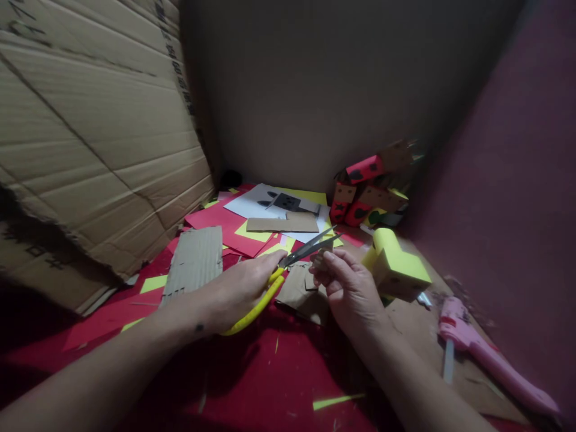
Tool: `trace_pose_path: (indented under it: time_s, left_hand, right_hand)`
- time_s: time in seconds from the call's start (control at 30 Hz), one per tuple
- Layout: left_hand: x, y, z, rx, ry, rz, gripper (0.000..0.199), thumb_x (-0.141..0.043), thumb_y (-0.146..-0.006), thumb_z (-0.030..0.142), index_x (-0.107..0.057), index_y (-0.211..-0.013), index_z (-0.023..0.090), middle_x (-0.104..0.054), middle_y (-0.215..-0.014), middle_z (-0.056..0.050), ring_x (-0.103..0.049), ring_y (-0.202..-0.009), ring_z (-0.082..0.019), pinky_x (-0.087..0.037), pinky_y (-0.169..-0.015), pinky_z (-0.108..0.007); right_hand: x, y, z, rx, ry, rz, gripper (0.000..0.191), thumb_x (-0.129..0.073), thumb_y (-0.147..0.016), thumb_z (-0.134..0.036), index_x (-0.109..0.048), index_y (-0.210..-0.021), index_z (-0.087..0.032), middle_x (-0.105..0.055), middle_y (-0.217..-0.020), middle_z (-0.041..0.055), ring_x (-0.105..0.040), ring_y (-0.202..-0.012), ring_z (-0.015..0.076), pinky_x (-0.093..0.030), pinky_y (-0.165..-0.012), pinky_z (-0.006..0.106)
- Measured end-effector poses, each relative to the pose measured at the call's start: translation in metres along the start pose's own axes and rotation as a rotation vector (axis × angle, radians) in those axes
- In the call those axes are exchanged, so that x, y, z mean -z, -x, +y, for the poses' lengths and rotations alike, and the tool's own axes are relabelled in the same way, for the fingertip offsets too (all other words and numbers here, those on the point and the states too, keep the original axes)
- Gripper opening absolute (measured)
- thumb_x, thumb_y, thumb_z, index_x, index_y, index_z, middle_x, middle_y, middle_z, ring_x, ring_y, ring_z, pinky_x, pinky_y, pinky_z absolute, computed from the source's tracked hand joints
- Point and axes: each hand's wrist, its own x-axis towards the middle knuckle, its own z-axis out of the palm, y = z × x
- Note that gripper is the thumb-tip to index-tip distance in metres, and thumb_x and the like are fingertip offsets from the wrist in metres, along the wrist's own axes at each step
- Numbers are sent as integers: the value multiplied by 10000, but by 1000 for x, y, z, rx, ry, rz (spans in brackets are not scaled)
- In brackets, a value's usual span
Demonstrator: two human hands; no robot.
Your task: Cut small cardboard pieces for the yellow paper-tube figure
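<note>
My left hand (245, 287) is closed around the yellow handles of a pair of scissors (256, 307). The blades are slightly parted and point up and to the right. Just beyond their edge, my right hand (350, 287) pinches a small piece of cardboard (326, 254), mostly hidden by the fingers. Below both hands a larger cardboard piece (297, 293) lies on the red cloth (252, 372). Close to my right hand stands a boxy shape of yellow paper and cardboard (402, 270).
A pink glue gun (477, 342) lies at the right on a brown board. Behind are paper sheets (249, 204), an L-shaped cardboard piece (283, 224) and stacked red-and-cardboard boxes (362, 192). A cardboard strip (194, 261) lies left. A big carton (103, 120) walls the left side.
</note>
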Motion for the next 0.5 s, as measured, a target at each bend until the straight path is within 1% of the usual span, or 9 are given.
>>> trace_pose_path:
  time_s: [0.07,0.13,0.2,0.33,0.5]
  left_hand:
    - [-1,1,1,9,-35,-7,349,-345,-885,350,-509,-1143,183,-615,-921,-60,-552,-764,-191,-402,-685,-288]
    - [-1,2,2,5,-62,-23,334,-359,-881,345,-517,-1123,178,-620,-901,-62,-553,-746,-192,-399,-670,-285]
    - [-2,2,4,6,-68,-38,315,-361,-882,335,-509,-1114,182,-620,-902,-65,-551,-738,-190,-397,-655,-283]
    - [-5,2,6,6,-79,-40,281,-347,-890,301,-493,-1101,188,-612,-925,-69,-542,-736,-188,-396,-646,-284]
    - [-6,2,6,-6,-96,-34,236,-361,-887,284,-491,-1058,185,-603,-901,-66,-537,-722,-182,-395,-630,-279]
  right_hand:
    - [0,0,0,10,10,28,157,-779,-626,-236,-654,-693,-167,-659,-608,-22,-573,-515,85,-382,-452,181]
    - [0,0,-1,3,-6,74,148,-784,-616,-228,-659,-679,-180,-660,-608,-32,-559,-511,73,-390,-469,179]
    - [1,-1,0,4,-22,89,134,-782,-614,-215,-666,-674,-189,-664,-618,-36,-557,-511,71,-400,-485,185]
    - [1,-2,2,36,-4,52,122,-771,-621,-207,-681,-700,-182,-663,-626,-24,-556,-500,83,-368,-456,195]
    - [2,-1,2,36,45,16,137,-746,-642,-192,-685,-765,-179,-671,-647,-8,-565,-524,99,-382,-471,211]
